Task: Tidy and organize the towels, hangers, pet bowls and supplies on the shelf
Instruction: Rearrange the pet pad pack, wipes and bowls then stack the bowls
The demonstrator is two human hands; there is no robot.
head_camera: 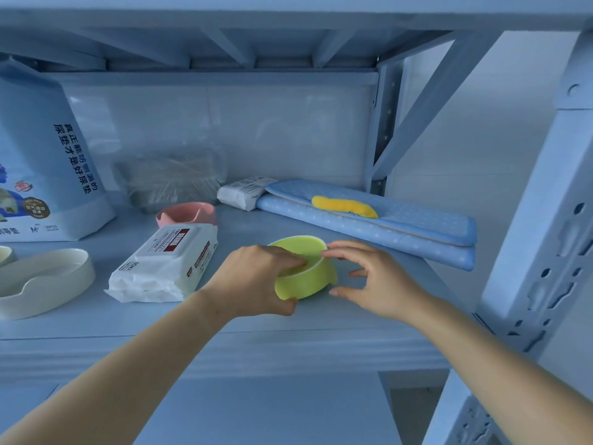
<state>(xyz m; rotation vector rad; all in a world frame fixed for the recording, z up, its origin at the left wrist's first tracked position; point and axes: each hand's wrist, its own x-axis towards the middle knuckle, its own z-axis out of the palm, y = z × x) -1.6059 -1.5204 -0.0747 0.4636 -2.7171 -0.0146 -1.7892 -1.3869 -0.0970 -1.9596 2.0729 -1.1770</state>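
Fingers (290, 261) of the left hand (253, 279) hide part of the green bowl (305, 277), tilted at mid-shelf (288, 329) beside a wipes pack (167, 261), thumb underneath and fingers over the rim gripping it, while the right hand (373, 277) spreads open, fingertip touching the rim.

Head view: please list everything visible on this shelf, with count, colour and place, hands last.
green bowl: 1, lime green, front centre, tilted
wipes pack: 1, white, left of the green bowl
pink bowl: 1, pink, behind the wipes pack
cream bowl: 1, cream, front left
pad bag: 1, white and blue, back left
clear bag: 1, transparent, back centre
small white pack: 1, white, back, beside the mats
blue mats: 2, light blue, stacked at right
yellow item: 1, yellow, on the mats
left hand: grips the green bowl
right hand: open, fingertips at the bowl's rim
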